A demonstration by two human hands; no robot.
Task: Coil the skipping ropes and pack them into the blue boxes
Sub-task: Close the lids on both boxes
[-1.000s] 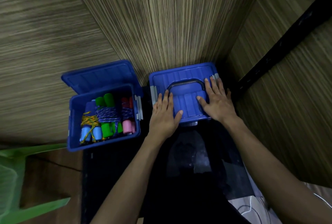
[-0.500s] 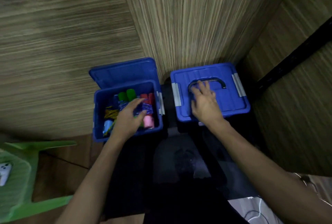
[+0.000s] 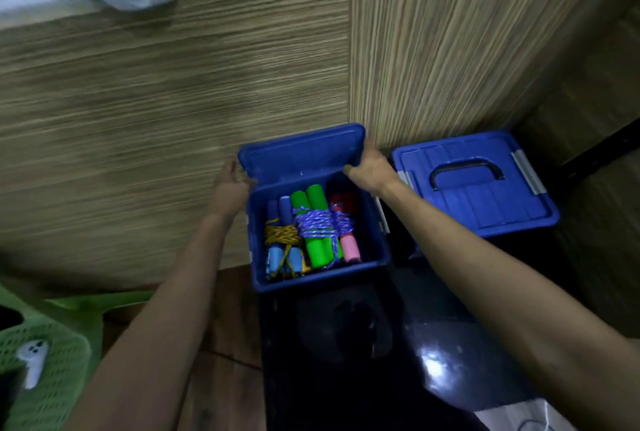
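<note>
On the black bench [image 3: 346, 344], open blue box [image 3: 322, 280] packed with coiled skipping ropes [image 3: 318, 226], raised lid [image 3: 301, 153] pinched at its right edge by right hand [image 3: 372, 171], left hand [image 3: 228, 190] curled beside its left edge, contact unclear; probably light stiff plastic, best held by both edges.

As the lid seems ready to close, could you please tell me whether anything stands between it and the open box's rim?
Nothing visible does. The right hand grips the raised lid at its right corner, the left hand is at its left edge. The coiled ropes lie inside the open box, and none drapes over its rim.
</note>
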